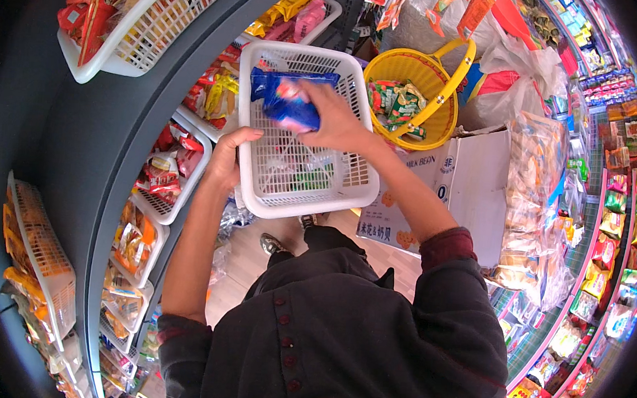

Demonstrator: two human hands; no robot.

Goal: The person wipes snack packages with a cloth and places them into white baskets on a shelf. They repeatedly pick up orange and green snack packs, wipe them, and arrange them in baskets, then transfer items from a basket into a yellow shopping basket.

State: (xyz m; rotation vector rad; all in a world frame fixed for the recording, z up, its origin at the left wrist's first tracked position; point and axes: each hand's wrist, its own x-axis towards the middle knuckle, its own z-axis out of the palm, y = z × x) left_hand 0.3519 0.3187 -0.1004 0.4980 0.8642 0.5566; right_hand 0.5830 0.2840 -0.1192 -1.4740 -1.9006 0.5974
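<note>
My left hand (228, 155) grips the left rim of a white plastic basket (307, 209) with slotted walls, its thumb over the edge. The basket is held up in front of me, tipped so that I look into it. Inside its far part, my right hand (337, 118) has its fingers on a blue packet (294, 104) with red and pink areas, blurred by motion. Another blue wrapper (323, 79) shows behind it along the basket's far wall; I cannot tell whether the two are one piece. Through the slotted bottom, green and clear packaging can be made out.
On the right stand a yellow basket (444, 127) with a raised handle and green packets (406, 103), a cardboard carton (475, 181) and bagged goods (534, 201). A dark shelf (138, 100) curves along the left, holding white baskets of snacks (167, 173). Stocked racks (594, 259) line the far right.
</note>
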